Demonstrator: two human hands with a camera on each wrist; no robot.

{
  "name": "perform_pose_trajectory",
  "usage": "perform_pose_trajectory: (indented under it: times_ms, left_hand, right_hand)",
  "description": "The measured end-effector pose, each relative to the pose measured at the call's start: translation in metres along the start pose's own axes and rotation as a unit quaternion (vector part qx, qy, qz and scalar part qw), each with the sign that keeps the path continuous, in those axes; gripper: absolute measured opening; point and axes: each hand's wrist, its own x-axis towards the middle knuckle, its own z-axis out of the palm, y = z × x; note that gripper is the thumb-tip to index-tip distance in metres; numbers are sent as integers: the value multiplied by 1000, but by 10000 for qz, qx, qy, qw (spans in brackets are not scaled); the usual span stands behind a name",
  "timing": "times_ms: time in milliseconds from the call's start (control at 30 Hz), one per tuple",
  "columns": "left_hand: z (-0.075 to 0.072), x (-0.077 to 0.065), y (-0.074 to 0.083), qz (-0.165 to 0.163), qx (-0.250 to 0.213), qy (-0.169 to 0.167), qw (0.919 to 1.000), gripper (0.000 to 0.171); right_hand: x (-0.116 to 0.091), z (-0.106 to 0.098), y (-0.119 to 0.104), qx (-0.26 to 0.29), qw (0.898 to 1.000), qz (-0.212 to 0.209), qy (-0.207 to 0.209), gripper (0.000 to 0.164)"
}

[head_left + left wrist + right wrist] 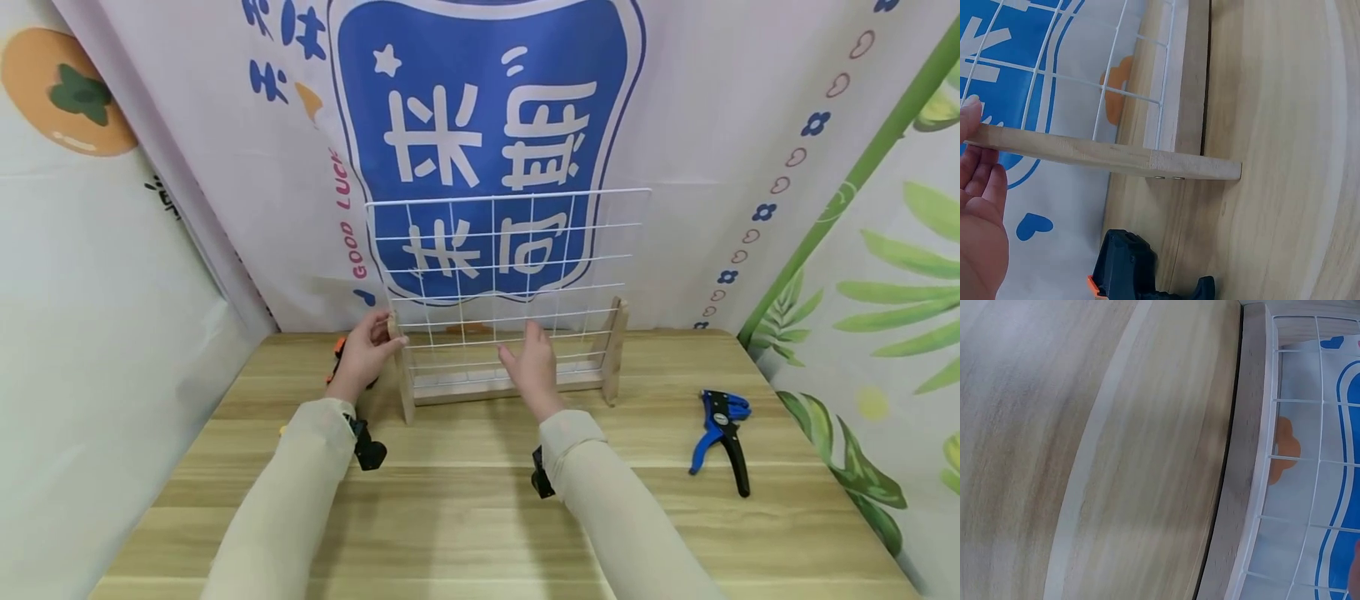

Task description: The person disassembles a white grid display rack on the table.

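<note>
A white wire grid panel (493,197) stands upright in a wooden stand with a left post (407,387), a right post (615,354) and a low crossbar (465,393). My left hand (365,354) pinches the top of the left post, thumb on one side and fingers on the other, as the left wrist view also shows. In front of the grid's lower middle, my right hand (534,371) has its thumb and fingers apart, fingertips right at the wires. Only a sliver of that hand shows at the edge of the right wrist view.
Blue and black wire strippers (722,433) lie on the wood-grain table (465,517) at the right. Beside the left post is a black tool with orange parts (1125,265), partly hidden by my left hand in the head view. A printed curtain (690,250) hangs behind the grid.
</note>
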Motion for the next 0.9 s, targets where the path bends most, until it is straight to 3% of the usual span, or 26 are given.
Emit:
perform_pose_trajectory:
  times_ms: [467, 900]
  left_hand:
    - [0, -15, -2, -67, -63, -31, 10000, 59]
    - [3, -32, -3, 129, -35, -91, 9999, 60]
  right_hand:
    - [-6, 3, 0, -36, 9996, 118, 244, 64]
    - [-10, 5, 3, -296, 9988, 238, 316, 68]
